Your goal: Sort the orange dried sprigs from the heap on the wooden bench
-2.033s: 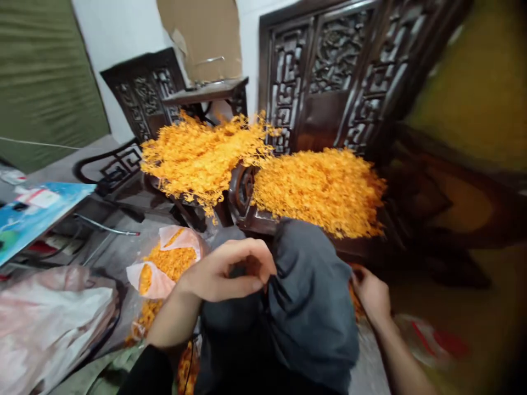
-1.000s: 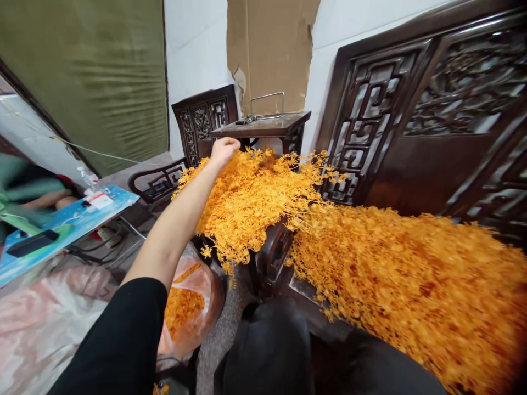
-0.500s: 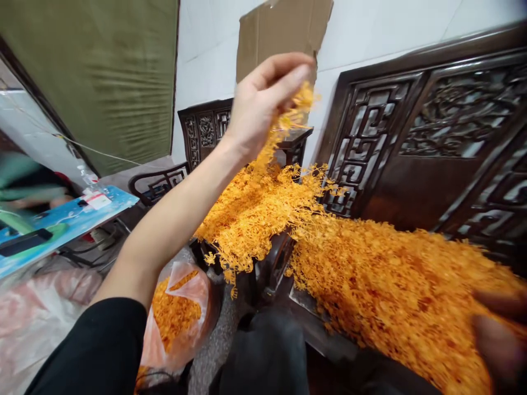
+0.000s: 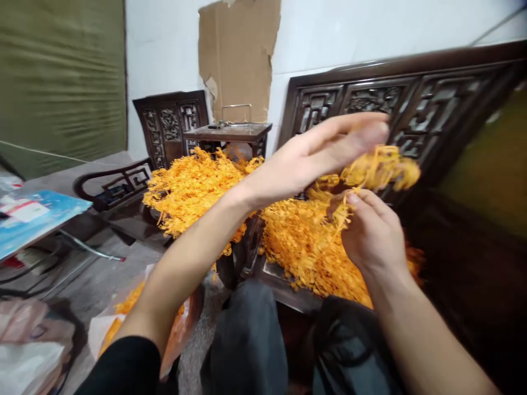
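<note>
A loose tangle of orange stringy, flower-like strands (image 4: 374, 170) hangs between my two hands. My left hand (image 4: 313, 156) reaches across from the left, its fingers straight and pressed against the thumb, with the upper end of the strands at the fingertips. Slightly below it, my right hand (image 4: 374, 233) is closed, pinching part of the same strands between thumb and finger. Under both hands spreads a large orange heap (image 4: 317, 252) on a dark wooden seat. A second orange heap (image 4: 193, 186) lies beyond my left forearm. Motion blurs the fingertips and strands.
A carved dark wooden backrest (image 4: 321, 104) stands along the wall. At the back are a small wooden table (image 4: 230, 131) and a cardboard sheet (image 4: 239, 60). A blue-topped table (image 4: 53, 214) is at left. Beside my legs sits a plastic bag (image 4: 189, 323) with orange pieces inside.
My left hand has moved right and down from above the far heap, bringing strands along. My right hand has risen from the near heap to meet them. The view has turned right.
</note>
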`<state>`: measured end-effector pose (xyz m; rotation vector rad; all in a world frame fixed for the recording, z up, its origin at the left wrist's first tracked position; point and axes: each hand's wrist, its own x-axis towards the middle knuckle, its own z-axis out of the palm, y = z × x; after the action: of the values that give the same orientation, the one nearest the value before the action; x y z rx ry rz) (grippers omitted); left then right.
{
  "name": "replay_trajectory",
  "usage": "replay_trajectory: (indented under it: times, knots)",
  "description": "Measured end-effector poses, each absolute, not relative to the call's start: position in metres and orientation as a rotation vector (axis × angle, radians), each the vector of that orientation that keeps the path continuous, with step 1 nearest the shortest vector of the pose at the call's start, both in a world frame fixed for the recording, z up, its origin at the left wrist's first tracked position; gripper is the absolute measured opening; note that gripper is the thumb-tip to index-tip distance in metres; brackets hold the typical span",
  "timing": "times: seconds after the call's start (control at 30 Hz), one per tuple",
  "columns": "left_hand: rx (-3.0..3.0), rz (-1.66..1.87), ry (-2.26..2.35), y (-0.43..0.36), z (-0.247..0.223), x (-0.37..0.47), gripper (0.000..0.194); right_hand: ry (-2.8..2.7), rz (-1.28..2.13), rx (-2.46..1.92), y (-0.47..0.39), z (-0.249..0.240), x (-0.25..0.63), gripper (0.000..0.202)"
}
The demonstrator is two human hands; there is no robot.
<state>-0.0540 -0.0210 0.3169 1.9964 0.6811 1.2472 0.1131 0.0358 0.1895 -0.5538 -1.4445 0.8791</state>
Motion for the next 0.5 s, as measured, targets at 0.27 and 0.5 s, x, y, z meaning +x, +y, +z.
replay_trajectory:
  times: [0.27, 0.5]
  knots:
    - [1.864, 1.257, 0.857, 0.019, 0.197, 0.0, 0.068, -1.125, 1.046, -0.733, 0.052, 0.153, 0.155, 0.023]
    - [1.304, 1.435, 0.736, 0.066, 0.116, 0.043, 0.02, -1.573, 0.696, -1.176, 0.046, 0.128, 0.191, 0.033]
